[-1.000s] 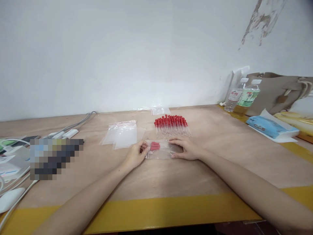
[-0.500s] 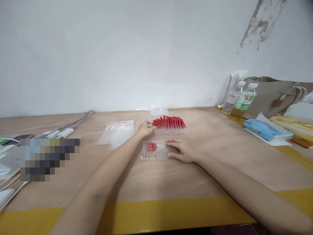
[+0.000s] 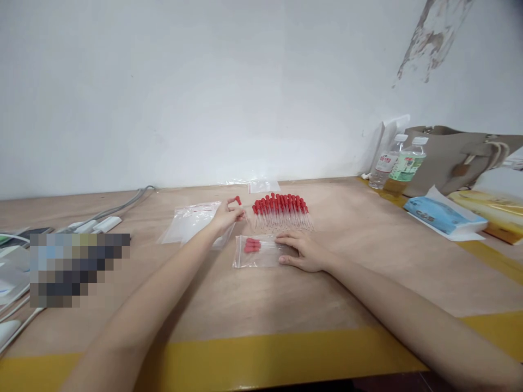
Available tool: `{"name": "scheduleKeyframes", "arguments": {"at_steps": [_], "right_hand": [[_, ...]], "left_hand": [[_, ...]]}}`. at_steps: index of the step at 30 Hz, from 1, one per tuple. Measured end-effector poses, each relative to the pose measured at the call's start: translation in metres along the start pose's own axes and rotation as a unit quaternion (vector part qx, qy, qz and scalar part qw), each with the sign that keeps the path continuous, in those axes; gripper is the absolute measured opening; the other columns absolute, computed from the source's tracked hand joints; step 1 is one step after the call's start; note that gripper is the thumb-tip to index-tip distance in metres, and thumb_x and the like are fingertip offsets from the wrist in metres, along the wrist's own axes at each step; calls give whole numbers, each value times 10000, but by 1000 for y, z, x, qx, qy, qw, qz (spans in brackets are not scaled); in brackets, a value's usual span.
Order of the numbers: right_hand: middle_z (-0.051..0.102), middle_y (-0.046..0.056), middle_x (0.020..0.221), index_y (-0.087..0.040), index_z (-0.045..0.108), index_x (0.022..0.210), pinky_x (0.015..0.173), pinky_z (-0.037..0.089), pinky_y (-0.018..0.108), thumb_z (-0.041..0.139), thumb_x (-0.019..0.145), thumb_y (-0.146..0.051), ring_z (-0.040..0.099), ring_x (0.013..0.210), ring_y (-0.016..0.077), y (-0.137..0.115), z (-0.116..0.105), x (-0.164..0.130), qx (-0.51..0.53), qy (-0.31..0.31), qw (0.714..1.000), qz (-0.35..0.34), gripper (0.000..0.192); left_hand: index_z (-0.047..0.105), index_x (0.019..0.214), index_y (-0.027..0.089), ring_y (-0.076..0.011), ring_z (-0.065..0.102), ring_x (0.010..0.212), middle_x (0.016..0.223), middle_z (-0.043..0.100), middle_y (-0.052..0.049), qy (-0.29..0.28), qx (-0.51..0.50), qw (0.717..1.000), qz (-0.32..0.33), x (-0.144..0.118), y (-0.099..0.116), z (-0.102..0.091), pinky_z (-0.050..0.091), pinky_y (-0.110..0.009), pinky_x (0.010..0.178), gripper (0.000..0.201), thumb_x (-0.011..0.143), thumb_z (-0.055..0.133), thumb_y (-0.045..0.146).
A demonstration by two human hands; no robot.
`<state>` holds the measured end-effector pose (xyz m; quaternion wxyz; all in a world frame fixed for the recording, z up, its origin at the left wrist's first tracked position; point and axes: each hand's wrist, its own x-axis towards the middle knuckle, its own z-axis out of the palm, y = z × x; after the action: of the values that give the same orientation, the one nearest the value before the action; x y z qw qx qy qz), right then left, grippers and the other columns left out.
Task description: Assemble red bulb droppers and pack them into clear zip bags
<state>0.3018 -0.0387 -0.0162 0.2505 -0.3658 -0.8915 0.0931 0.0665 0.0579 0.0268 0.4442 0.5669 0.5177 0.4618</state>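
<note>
A person's left hand (image 3: 225, 215) pinches one red-capped dropper (image 3: 237, 201) between fingertips, lifted just left of a dense row of red-capped droppers (image 3: 281, 211) lying on the wooden table (image 3: 368, 261); the row is too tightly packed to count. The right hand (image 3: 304, 251) lies flat, fingers spread, pressing the right end of a clear zip bag (image 3: 256, 251) at the table's centre. About three red caps show inside that bag, though the clear stems blur together. A small stack of empty zip bags (image 3: 190, 226) lies to the left, its number unclear, and another clear bag (image 3: 263, 186) sits near the wall. Two plastic water bottles (image 3: 398, 163) stand at right beside a grey handbag (image 3: 457, 158), cut off by the frame edge, with one blue tissue pack (image 3: 443, 215) in front. Grey cables (image 3: 118, 207) trail off left, beside a pixelated patch.
</note>
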Motion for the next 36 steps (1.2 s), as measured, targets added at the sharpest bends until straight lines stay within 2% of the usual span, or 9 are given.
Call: {"name": "scheduleKeyframes", "arguments": {"at_steps": [4,6,9,13,18,24,28,33,36], "right_hand": [[514,97,1173,-204,515,1166,910,349,410,505,768,-500,458,1067,239,-1,0,0,0,1,1000,2,496],[516,95,1171,-205,516,1165,915,345,413,505,767,-503,456,1068,239,-2,-1,0,-1,2,1000,5,496],[519,93,1163,-214,518,1163,916,345,417,503,767,-506,455,1070,239,-3,-1,0,3,0,1000,8,492],[520,98,1158,-216,518,1164,911,350,422,511,760,-511,453,1075,243,-1,0,-1,13,4,1000,7,500],[515,92,1171,-223,517,1166,910,354,424,506,759,-523,455,1073,244,1,2,0,9,4,1000,3,507],[513,98,1171,-210,513,1172,915,349,429,502,761,-527,451,1077,247,1,2,0,6,-2,1000,7,520],[516,98,1169,-206,516,1170,923,346,424,508,756,-529,448,1083,245,1,2,0,7,1,1000,6,525],[514,98,1168,-203,514,1171,913,356,416,501,763,-524,455,1073,241,0,1,0,6,-5,1000,5,519],[516,95,1168,-202,514,1168,911,357,423,496,766,-524,455,1070,242,-2,-1,0,-1,-4,1000,3,515]], "left_hand": [[272,1238,193,-94,596,636,669,562,50,11,-70,997,31,-45,-2,-38,499,-291,705,745,609,671,192],[285,1238,221,-108,605,654,688,556,54,6,-52,998,34,-67,-8,-52,504,-319,721,756,596,684,228],[313,1225,230,-134,618,668,688,560,49,16,-8,999,44,-90,-19,-61,502,-342,725,735,593,686,270],[307,1223,217,-149,627,743,686,588,40,41,-3,997,65,-99,-32,-60,484,-325,750,726,606,683,294],[318,1193,216,-141,631,750,697,605,36,31,-16,997,74,-99,-39,-51,473,-302,753,708,600,696,302],[405,1069,167,-130,622,691,681,627,11,11,-9,997,71,-104,-41,-41,468,-282,732,571,608,690,345],[496,995,148,-140,609,716,755,642,-25,13,34,996,84,-107,-41,-42,462,-277,722,473,614,687,354],[578,798,141,-133,574,651,743,629,-35,52,116,985,118,-106,-45,-46,449,-244,606,309,614,688,364],[618,779,142,-129,555,616,702,621,-29,14,147,982,116,-104,-46,-46,444,-242,580,281,620,684,364]]}}
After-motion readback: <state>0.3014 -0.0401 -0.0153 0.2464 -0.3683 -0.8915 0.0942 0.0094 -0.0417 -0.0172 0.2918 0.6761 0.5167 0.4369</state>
